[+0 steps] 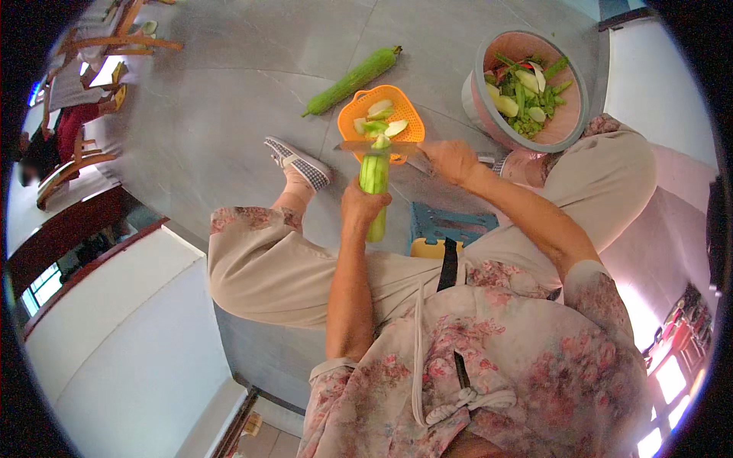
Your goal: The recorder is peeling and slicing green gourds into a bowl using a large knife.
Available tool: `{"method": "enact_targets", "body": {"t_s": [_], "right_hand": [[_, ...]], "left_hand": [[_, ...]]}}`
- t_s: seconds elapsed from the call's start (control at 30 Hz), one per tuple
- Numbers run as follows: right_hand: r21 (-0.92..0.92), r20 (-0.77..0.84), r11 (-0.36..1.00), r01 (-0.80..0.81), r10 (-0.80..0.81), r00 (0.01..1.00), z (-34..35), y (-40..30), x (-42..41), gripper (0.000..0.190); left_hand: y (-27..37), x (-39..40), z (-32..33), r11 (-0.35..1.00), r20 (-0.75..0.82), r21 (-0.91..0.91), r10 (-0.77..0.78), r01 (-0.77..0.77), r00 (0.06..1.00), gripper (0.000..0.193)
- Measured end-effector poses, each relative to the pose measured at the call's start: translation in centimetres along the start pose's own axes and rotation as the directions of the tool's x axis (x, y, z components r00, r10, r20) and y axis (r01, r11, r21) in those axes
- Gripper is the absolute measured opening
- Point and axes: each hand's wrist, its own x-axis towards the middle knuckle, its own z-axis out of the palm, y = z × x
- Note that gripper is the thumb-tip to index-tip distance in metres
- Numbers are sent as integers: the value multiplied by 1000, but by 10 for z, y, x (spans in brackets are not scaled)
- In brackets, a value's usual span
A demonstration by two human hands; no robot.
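Observation:
My left hand [362, 205] grips a peeled light-green gourd [374, 177], likely a luffa, pointing away from me with its cut end over an orange plastic colander [409, 114]. In my right hand [452, 161] is the handle of a knife [355, 147]. Its blade lies crosswise at the gourd's far end; whether it is in the flesh I cannot tell. Several pale cut pieces [378, 114] rest in the colander. An unpeeled green gourd [355, 82] lies on the floor just beyond it.
A grey-rimmed bin [583, 109] with a pink liner holds peels and green scraps on the right. Between my legs is a blue and yellow plastic stool [452, 220]. Wooden chairs [123, 43] and a seated person [69, 129] are at the far left, on the grey tiled floor [229, 114].

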Motion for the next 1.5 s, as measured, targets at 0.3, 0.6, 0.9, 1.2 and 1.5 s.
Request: {"method": "enact_targets", "body": {"t_s": [0.3,0.6,0.9,1.2,1.5], "right_hand": [[-1,-112,997,77,-77,991,-11,-21,-15,22],[27,-132,997,78,-74,989,1,-22,-16,25],[-78,-12,996,-37,37,999,-11,-5,-1,22],[46,-159,995,93,-84,984,-6,-38,-24,26],[-52,39,997,-51,53,998,1,5,5,23]], "left_hand": [[-3,9,1,891,104,-442,-63,103,993,39],[0,2,0,782,206,-592,-87,195,975,36],[-4,4,0,578,345,-764,-10,287,939,42],[-13,14,5,322,385,-890,145,324,912,42],[-8,0,3,138,526,-849,135,510,840,43]]}}
